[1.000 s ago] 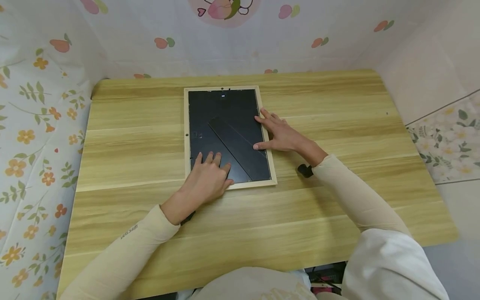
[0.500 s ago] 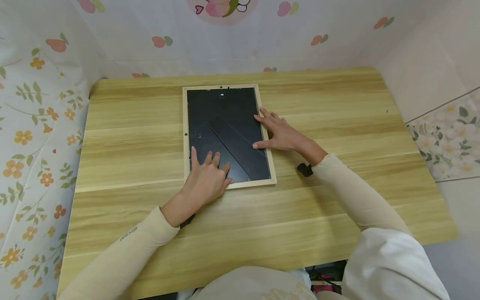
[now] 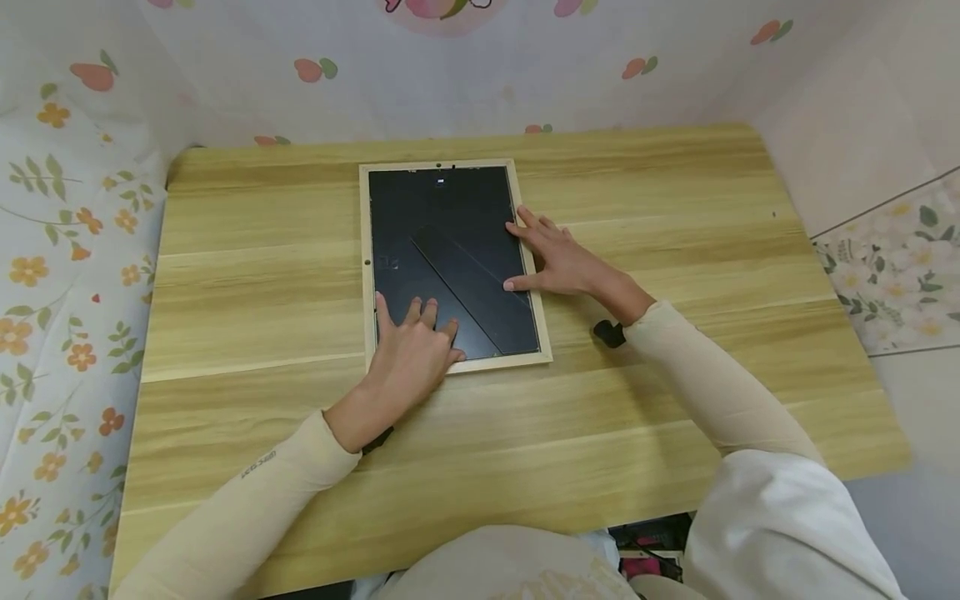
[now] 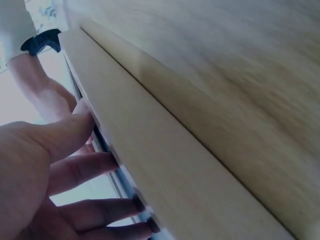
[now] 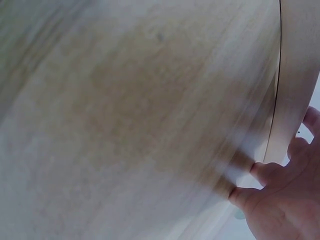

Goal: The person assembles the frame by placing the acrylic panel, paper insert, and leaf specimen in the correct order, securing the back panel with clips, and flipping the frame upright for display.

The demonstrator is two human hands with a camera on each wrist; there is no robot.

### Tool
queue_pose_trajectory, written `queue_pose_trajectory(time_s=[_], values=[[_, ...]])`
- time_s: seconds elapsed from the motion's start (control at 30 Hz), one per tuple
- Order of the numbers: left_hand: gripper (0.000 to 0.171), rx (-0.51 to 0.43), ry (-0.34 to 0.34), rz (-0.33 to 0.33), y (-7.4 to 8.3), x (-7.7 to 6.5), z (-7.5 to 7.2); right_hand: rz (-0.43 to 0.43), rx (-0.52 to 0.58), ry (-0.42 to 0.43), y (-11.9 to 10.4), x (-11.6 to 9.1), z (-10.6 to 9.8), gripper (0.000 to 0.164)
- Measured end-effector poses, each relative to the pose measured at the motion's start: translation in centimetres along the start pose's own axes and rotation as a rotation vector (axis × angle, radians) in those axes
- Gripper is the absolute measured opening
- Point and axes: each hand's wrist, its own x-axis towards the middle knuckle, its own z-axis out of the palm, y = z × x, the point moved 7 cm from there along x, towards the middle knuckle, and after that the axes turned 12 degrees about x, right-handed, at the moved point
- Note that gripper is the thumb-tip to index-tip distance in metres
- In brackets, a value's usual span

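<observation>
A picture frame with a pale wood border lies face down on the table. Its black backing board faces up, and a black easel stand lies flat across it diagonally. My left hand rests spread over the frame's lower left corner, the little finger at the left border. In the left wrist view, thumb and fingertips touch the wooden edge. My right hand rests on the right border, with thumb and one finger reaching onto the board. Other right fingers touch the tabletop in the right wrist view.
The wood-grain table extends on all sides of the frame. A patterned curtain hangs behind it, and a floral cloth is at the left. A black wrist device sits under the right wrist.
The left little finger has stretched out to the left, onto the frame's left border. The right hand stays in place. The head view has tilted slightly, and the frame lies as before.
</observation>
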Motion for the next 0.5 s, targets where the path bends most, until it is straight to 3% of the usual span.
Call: queue_pose_trajectory(time_s=[0.5], values=[[0.045, -0.020, 0.037, 0.022, -0.46, -0.14, -0.02, 0.013, 0.013, -0.021, 0.09, 0.04, 0.02, 0.101]])
